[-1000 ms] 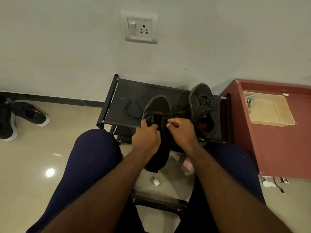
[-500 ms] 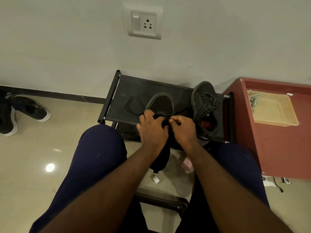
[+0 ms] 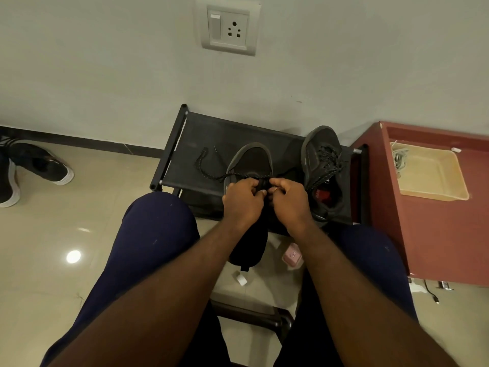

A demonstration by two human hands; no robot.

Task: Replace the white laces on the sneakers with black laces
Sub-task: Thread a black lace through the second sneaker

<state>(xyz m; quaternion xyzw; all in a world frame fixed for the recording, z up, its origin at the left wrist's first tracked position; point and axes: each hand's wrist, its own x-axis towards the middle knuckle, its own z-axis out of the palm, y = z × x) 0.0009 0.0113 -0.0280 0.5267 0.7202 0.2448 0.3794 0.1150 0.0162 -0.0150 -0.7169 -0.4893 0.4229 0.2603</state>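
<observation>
On the black shoe rack, front edge: dark sneaker, toe to wall. Left hand and right hand both pinching black lace at the lowest eyelets. Judged early on this shoe. Second sneaker already black-laced. Pale laces in tan tray.

A home room: shoe rack, wall socket, tiled floor

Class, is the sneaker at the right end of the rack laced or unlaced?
Laced: dark laces criss-cross the front of the sneaker, up to its red lining.
</observation>
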